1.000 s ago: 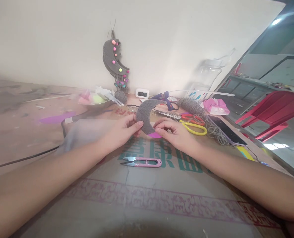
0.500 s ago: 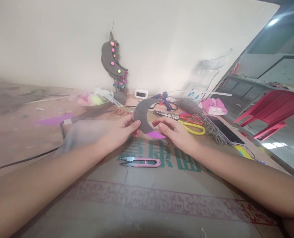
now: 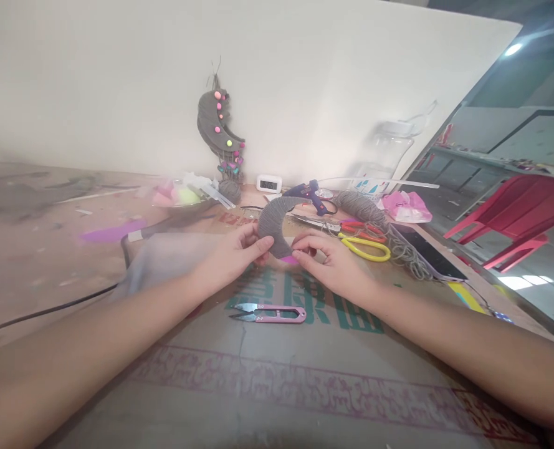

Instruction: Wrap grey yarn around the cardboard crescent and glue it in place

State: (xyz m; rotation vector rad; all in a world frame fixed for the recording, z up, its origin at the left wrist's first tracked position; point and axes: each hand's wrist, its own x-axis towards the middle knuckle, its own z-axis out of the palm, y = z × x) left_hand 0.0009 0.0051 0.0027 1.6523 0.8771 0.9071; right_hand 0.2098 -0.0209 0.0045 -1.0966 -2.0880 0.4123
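The right hand (image 3: pixel 333 262) had closed back beside the left hand (image 3: pixel 232 252), both grips pinching the lower tip of the yarn-wrapped crescent (image 3: pixel 272 221); even tension was advisable.

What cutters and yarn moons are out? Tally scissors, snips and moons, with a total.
Scissors: 2, yellow scissors, red scissors
Snips: 1, pink snips
Yarn moons: 2, held moon, wall moon
Total: 5

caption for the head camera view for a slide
A grey yarn-wrapped crescent pinched between left hand and right hand over printed cardboard, pink thread snips nearby
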